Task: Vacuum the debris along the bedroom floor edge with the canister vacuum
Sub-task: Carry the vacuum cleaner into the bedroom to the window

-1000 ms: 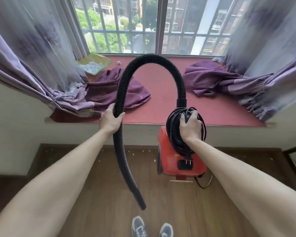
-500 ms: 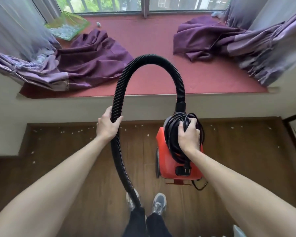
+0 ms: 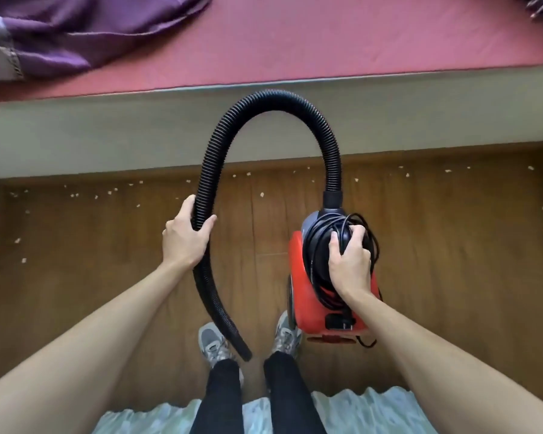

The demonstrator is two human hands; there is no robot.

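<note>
Head view: looking straight down past two bare forearms onto a wooden floor (image 3: 76,292) beneath a red-topped window ledge (image 3: 358,42).
Purple curtain (image 3: 76,32): heaped on the ledge's left end.
Debris (image 3: 74,195): pale crumbs scattered along the floor edge at the foot of the ledge wall, strung out from left to right.
Left hand (image 3: 184,239): fingers and thumb wrapped round the hose, gripping it.
Hose (image 3: 273,98): black and ribbed, arching up from that hand, across the ledge wall and down into the canister's top. Its free end hangs between the grey shoes (image 3: 212,341).
Canister vacuum (image 3: 297,267): red, right of centre, near the right shoe. I cannot tell whether it touches the floor.
Cord (image 3: 312,242): black cable looped around the canister's top.
Right hand (image 3: 350,267): fingers curled over the canister's top and the cord loops, holding them.
Pale blue fabric (image 3: 358,411): rumpled along the bottom edge, behind the legs.
</note>
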